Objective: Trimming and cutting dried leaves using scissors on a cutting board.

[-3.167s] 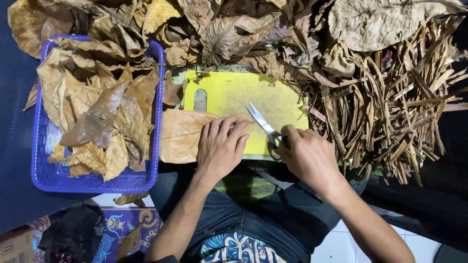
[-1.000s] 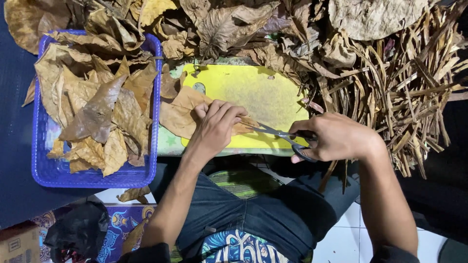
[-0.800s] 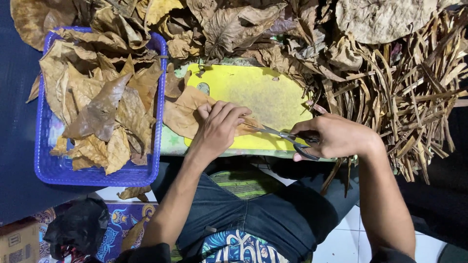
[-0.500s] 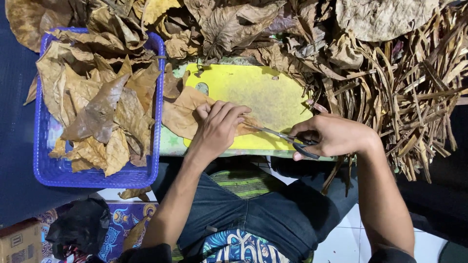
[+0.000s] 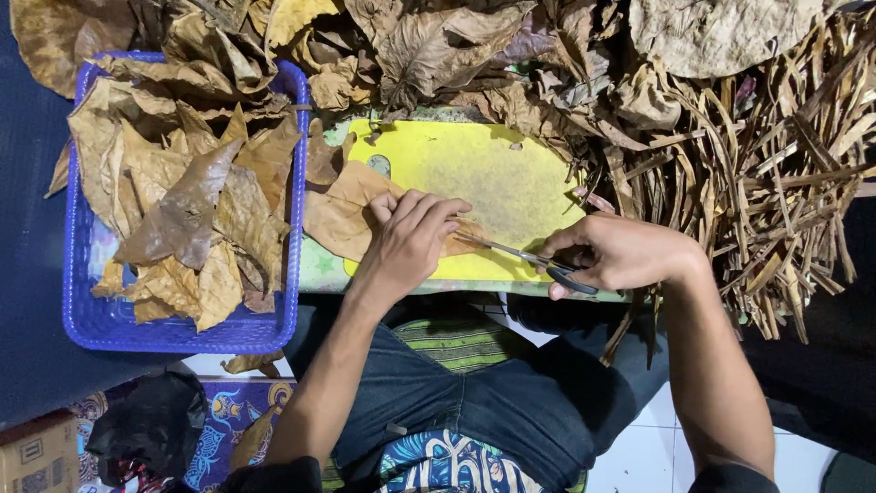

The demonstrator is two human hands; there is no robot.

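My left hand presses flat on a dry brown leaf that lies across the left part of a yellow cutting board. My right hand grips a pair of black-handled scissors. The thin blades point left and reach the leaf's edge just beside my left fingers. Part of the leaf is hidden under my left hand.
A blue plastic basket full of dry leaves stands at the left. A heap of loose dry leaves lies behind the board. A pile of stripped leaf stalks fills the right side. My lap and a patterned cloth are below the board.
The leaf has shifted up and left on the board under my left hand. My right hand with the scissors swung out to the right, and the blades now point left into the leaf.
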